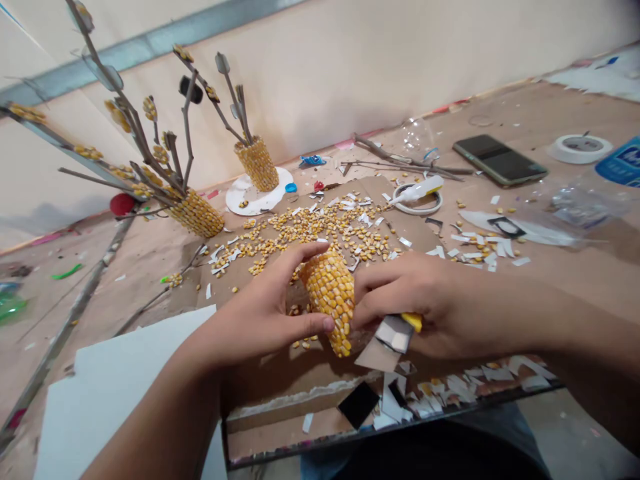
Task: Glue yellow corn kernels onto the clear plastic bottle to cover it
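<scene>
Head view. Left hand [265, 319] has thumb and fingers wrapped around a kernel-covered cylinder [331, 293]. Cylinder is front and center, between both hands, tilted, held over the cardboard [270, 377] on the desk [590, 267]. Right hand [433, 300] is curled at the cylinder's right side; fingertips partly hidden, so can't tell if they touch it or pinch something. A yellow piece [413, 321] pokes out from under that hand, silvery piece [395, 333] just beside it; can't tell whether either is gripped.

Around the work: loose kernels [310, 227] spread behind the cylinder, white scraps mixed in. More white scraps [463, 390] along the near edge on the right, black square [359, 405] to their left. White sheet [125, 380] beside the left forearm.

Behind, left: a second kernel-covered cylinder [197, 215], leaning, branches sticking out of it, kernel clusters on the branches. Further back a third one [257, 163] on a white disc [239, 201], also with branches. Blue cap [291, 188] at the disc's right edge.

Behind, right: white tube [416, 191] lying across a ring [419, 209], loose sticks [395, 155] behind that, then phone [500, 160], white tape roll [580, 157], blue label [623, 163] at the frame edge.
</scene>
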